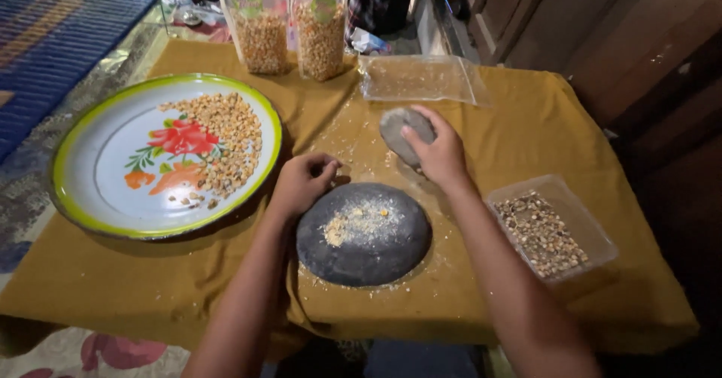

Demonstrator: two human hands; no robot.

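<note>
Right hand (438, 154) grips a grey hand stone (404, 133) just beyond the dark round grinding slab (364, 233); left hand (303, 181), fingers curled together, sits at the slab's far-left edge, crushed corn (353, 224) on the slab

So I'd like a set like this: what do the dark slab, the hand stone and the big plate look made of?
The slab looks like dark stone, matte and dusted with crushed grain. The hand stone, under the right hand, seems a paler grey stone, smooth and rounded. The plate is probably enamelled metal: glossy, painted flowers, thin green rim.
</note>
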